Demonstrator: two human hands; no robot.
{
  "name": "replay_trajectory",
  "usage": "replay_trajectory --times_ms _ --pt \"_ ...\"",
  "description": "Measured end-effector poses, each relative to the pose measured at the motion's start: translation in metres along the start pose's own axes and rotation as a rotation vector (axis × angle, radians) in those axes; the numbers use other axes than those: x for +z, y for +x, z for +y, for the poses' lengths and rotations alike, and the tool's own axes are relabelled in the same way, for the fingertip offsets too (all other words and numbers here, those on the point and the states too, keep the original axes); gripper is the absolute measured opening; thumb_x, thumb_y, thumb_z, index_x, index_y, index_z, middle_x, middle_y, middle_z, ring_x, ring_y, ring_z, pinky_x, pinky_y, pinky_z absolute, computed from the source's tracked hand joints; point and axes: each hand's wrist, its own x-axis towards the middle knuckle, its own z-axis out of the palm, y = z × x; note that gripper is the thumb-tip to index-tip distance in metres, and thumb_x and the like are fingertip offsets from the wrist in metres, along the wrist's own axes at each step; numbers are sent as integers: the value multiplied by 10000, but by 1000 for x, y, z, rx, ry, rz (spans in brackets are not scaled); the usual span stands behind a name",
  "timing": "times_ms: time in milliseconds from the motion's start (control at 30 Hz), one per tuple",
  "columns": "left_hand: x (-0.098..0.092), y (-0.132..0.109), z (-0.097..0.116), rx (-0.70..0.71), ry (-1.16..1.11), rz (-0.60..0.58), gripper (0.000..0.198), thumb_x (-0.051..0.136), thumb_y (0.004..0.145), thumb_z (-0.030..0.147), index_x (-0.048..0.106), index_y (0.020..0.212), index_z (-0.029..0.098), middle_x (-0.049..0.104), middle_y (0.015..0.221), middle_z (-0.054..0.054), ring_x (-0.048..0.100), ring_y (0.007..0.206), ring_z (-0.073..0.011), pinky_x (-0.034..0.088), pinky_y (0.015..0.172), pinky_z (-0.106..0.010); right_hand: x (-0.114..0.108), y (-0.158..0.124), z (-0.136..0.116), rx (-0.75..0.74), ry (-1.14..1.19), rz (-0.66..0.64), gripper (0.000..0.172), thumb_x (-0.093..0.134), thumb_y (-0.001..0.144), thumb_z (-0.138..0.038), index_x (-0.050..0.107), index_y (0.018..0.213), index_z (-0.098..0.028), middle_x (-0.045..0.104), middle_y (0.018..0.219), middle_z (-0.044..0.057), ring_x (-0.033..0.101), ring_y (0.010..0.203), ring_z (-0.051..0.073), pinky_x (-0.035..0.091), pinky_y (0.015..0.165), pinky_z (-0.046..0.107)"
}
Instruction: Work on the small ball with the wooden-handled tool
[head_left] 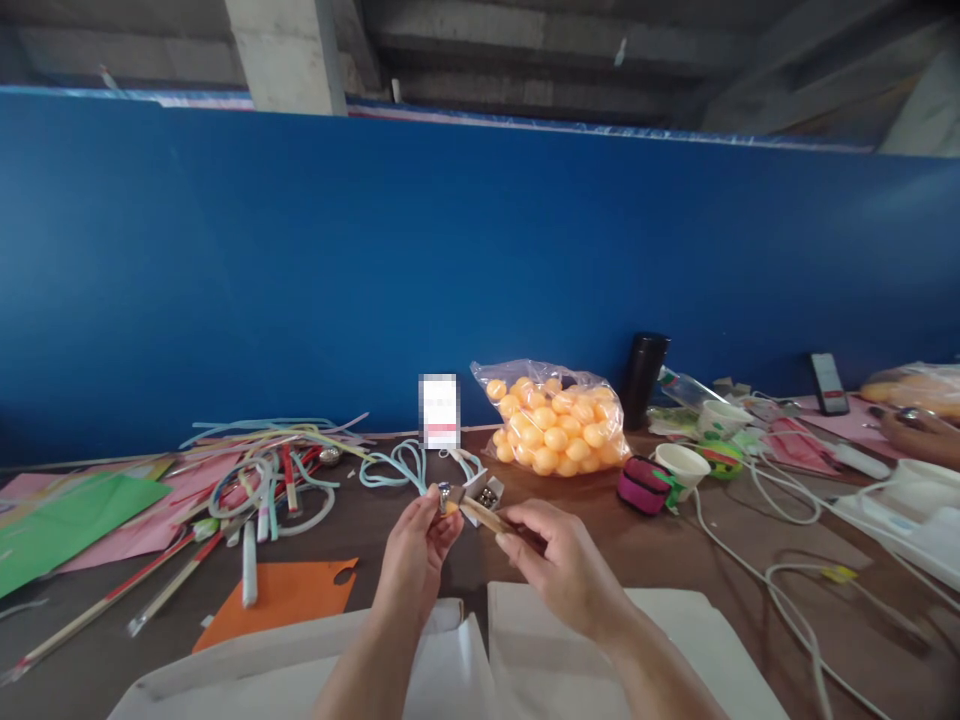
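Note:
My left hand (pixel 421 548) is closed, pinching a small shiny metal piece (pixel 445 492) between thumb and fingers. Something small and orange-yellow shows at its fingertips. The fingers of my right hand (pixel 559 562) are wrapped round a flat wooden stick (pixel 487 516), whose far end points left and reaches the metal piece. Just behind the stick sits a small white box (pixel 491 490) with small shiny metal pieces inside. Whether the stick touches the metal piece cannot be made out.
A bag of orange balls (pixel 559 425) stands behind, beside a black bottle (pixel 643 380). Paper cups (pixel 682 465) and white cables (pixel 772 590) lie right; coloured tubes (pixel 262 480), green paper (pixel 82 520) and orange paper (pixel 289 595) left. Another person's hand (pixel 919 432) is far right.

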Motion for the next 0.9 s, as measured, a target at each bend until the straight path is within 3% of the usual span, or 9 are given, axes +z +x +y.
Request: replay_trajectory --times_ms 533,633,900 --pt "2 -2 1 21 28 -22 48 655 792 138 633 832 125 649 714 -27 632 596 -90 565 646 -217 1 -1 -1 48 72 -9 147 562 866 -289 674 931 -221 656 795 13 591 686 152 423 620 245" --pt "3 -3 2 18 40 -24 48 638 806 137 639 851 121 663 753 -43 629 605 -85 563 654 -217 2 -1 -1 20 0 9 125 575 849 -260 680 903 -220 657 808 17 589 718 158 426 645 252" --pt "4 -4 2 44 20 -34 90 604 835 158 651 897 112 660 808 -44 639 646 -96 567 690 -243 2 -1 8 12 100 73 150 539 894 -312 637 967 -224 650 839 11 608 709 146 460 653 243"
